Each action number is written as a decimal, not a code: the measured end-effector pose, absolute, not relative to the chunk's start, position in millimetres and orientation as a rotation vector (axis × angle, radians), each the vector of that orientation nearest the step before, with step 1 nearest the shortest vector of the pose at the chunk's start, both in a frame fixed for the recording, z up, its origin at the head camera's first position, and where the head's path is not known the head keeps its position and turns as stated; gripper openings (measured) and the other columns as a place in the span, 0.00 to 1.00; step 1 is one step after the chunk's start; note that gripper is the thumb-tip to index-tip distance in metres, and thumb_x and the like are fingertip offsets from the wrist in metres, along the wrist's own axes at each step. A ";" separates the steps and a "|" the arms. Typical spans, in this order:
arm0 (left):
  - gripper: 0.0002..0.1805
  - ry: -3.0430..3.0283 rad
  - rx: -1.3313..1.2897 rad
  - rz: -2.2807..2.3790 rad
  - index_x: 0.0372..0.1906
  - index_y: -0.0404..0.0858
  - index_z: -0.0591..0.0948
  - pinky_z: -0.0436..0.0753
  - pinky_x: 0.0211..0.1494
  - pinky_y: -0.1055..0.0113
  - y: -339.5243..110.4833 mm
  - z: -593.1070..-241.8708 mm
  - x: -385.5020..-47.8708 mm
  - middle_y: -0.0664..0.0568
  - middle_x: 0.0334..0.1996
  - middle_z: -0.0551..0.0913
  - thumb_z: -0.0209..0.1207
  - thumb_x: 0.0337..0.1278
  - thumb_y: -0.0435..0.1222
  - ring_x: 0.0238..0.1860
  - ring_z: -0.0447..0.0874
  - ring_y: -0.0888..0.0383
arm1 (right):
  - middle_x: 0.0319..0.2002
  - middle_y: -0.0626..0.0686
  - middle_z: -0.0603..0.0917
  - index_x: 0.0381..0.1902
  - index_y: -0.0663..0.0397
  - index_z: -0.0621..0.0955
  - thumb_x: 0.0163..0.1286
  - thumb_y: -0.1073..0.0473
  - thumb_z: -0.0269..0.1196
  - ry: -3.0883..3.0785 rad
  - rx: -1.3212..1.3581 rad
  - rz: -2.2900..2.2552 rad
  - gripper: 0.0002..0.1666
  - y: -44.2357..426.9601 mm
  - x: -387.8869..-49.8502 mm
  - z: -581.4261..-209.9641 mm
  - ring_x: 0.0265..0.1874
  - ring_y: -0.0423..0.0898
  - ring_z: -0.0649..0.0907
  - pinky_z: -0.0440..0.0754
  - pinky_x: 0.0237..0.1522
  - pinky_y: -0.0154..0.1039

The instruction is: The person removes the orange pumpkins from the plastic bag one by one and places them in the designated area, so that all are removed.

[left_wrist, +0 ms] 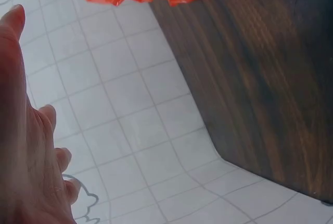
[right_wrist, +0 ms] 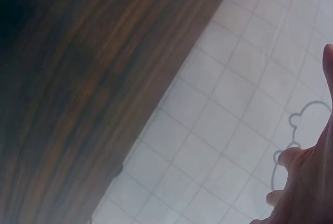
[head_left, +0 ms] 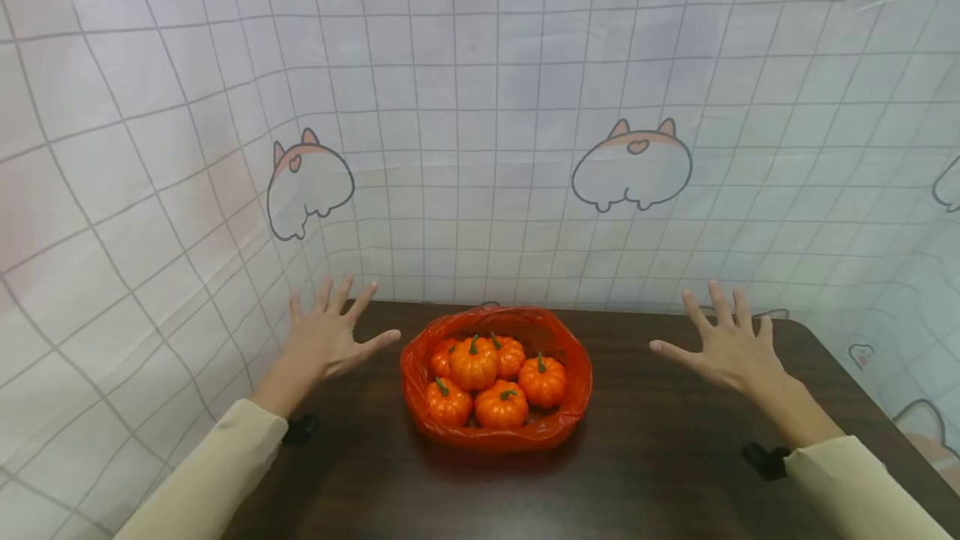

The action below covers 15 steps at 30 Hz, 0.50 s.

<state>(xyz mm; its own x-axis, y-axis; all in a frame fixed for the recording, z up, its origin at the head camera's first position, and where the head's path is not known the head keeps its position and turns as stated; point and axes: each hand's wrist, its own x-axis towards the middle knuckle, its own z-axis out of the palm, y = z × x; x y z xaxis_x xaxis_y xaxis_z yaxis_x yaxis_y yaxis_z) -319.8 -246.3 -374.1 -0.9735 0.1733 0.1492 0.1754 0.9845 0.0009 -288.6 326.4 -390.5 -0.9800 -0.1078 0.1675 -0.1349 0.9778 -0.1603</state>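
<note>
Several small orange pumpkins (head_left: 474,363) with green stems lie in a round container lined with a red plastic bag (head_left: 517,437). The bag's crinkled edge also shows at the top of both wrist views. To the container's left, my left hand (head_left: 326,342) is held up with fingers spread, holding nothing. On its other side, my right hand (head_left: 731,352) is raised the same way, its fingers spread and nothing in it. Both hands are apart from the container. The red plastic hides what the container underneath is made of.
The container stands on a dark wood-grain table (head_left: 645,457). A white gridded cloth (head_left: 480,107) with cartoon animal drawings hangs behind the table and along its left side. Dark bands (head_left: 765,461) sit at the wrists. A thin cable (head_left: 926,407) shows at the right.
</note>
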 end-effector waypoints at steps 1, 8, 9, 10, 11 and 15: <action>0.56 -2.975 -0.266 -0.020 0.84 0.57 0.44 0.33 0.72 0.21 -246.3 -375.6 -318.1 0.43 0.84 0.41 0.35 0.56 0.81 0.83 0.36 0.33 | 0.81 0.69 0.35 0.84 0.43 0.40 0.66 0.19 0.51 -2.964 0.183 0.261 0.64 325.4 -287.2 -391.4 0.77 0.79 0.38 0.41 0.63 0.86; 0.55 -2.930 -0.267 -0.014 0.83 0.58 0.46 0.35 0.72 0.21 -244.5 -390.4 -305.5 0.43 0.84 0.42 0.36 0.56 0.81 0.83 0.37 0.33 | 0.82 0.67 0.33 0.84 0.44 0.42 0.67 0.19 0.51 -2.963 0.192 0.320 0.63 314.2 -275.1 -400.0 0.77 0.80 0.38 0.40 0.62 0.86; 0.55 -2.927 -0.263 -0.012 0.83 0.58 0.46 0.36 0.72 0.21 -244.0 -392.8 -303.6 0.43 0.84 0.42 0.36 0.56 0.81 0.83 0.37 0.34 | 0.82 0.67 0.33 0.84 0.44 0.42 0.67 0.19 0.51 -2.961 0.195 0.324 0.62 312.4 -273.6 -401.6 0.77 0.79 0.38 0.40 0.63 0.86; 0.55 -2.924 -0.259 -0.018 0.83 0.58 0.46 0.36 0.73 0.22 -243.3 -394.7 -301.5 0.44 0.84 0.42 0.37 0.56 0.81 0.83 0.38 0.34 | 0.82 0.68 0.34 0.84 0.45 0.43 0.67 0.19 0.51 -2.956 0.198 0.327 0.62 310.4 -272.1 -403.2 0.77 0.79 0.39 0.40 0.63 0.86; 0.55 -2.922 -0.256 -0.027 0.83 0.59 0.46 0.35 0.73 0.21 -242.5 -397.1 -299.7 0.44 0.84 0.42 0.37 0.56 0.81 0.83 0.38 0.34 | 0.82 0.67 0.35 0.84 0.45 0.43 0.67 0.19 0.51 -2.953 0.198 0.329 0.62 308.5 -270.8 -404.8 0.77 0.78 0.39 0.40 0.63 0.86; 0.54 -2.918 -0.244 -0.076 0.83 0.59 0.47 0.34 0.73 0.22 -238.3 -406.7 -294.0 0.45 0.84 0.42 0.38 0.56 0.80 0.83 0.38 0.35 | 0.82 0.67 0.36 0.84 0.44 0.45 0.66 0.19 0.52 -2.942 0.206 0.342 0.62 299.1 -267.0 -410.9 0.78 0.76 0.39 0.40 0.64 0.85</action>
